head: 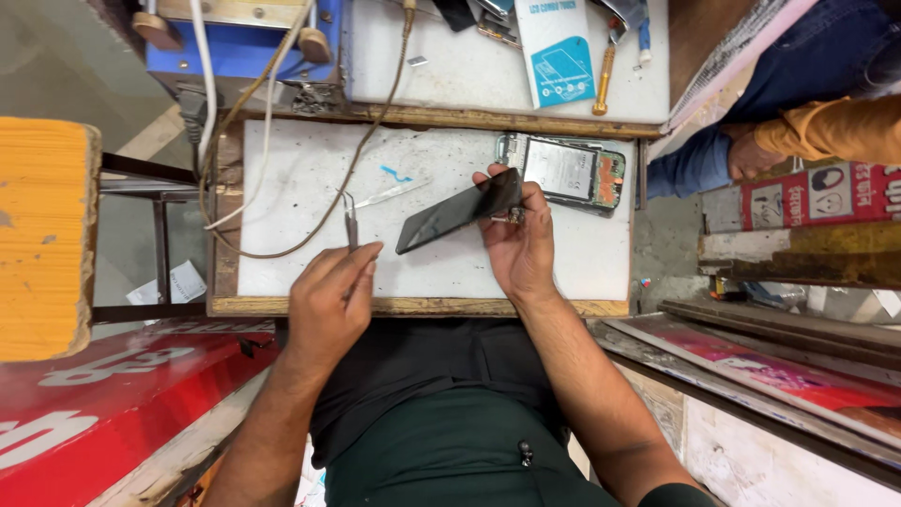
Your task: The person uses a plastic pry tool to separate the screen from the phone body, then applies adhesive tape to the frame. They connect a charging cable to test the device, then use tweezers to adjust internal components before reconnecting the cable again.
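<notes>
**Screen panel lifted, tweezers at rest**

Evidently your right hand (519, 246) clamps the dark screen panel (458, 210) by one end, tilting it clear of the white work board (450, 268). Your left hand (328, 299) pinches metal tweezers (351, 223), tips up, ready beside it. Just beyond, the opened phone body (572, 173) lies face-up within reach.

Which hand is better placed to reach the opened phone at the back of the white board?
Probably the right hand. It holds the dark screen close beside the opened phone. The left hand is farther off, and its grip is on the tweezers.
</notes>
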Available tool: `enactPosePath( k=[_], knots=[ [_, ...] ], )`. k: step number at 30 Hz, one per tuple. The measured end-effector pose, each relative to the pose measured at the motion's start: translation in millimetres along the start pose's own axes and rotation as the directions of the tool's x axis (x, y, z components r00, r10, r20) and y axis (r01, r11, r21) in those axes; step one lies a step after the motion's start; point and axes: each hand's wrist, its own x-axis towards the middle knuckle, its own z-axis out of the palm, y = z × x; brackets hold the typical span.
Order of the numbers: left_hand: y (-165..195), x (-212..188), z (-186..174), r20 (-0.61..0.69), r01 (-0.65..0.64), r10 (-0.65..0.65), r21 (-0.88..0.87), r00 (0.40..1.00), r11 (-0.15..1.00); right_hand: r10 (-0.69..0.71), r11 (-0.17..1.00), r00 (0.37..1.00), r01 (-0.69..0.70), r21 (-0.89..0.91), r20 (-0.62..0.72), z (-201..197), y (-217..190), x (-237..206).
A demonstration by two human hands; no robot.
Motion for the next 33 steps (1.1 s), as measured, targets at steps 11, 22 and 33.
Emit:
enactPosePath(
  k=[11, 22, 33],
  knots=[
    [-21.3, 49.1, 57.9, 0.205, 0.296, -0.224, -0.46, 0.953, 0.837, -0.068, 0.938, 0.993, 0.03, -0.347, -0.096, 19.0, -29.1, 16.3],
    [-23.3, 24.0, 83.3, 0.279, 0.378, -0.256, -0.66, 0.926, 0.649, -0.351, 0.395, 0.934, 0.083, -0.915, -0.067, 30.0, -18.4, 6.7],
    [-16.5, 27.3, 81.2, 0.251, 0.341, -0.236, -0.579, 0.939, 0.741, -0.213, 0.615, 0.948, -0.058, -0.786, -0.237, 16.3, -11.8, 18.5]
  ],
)
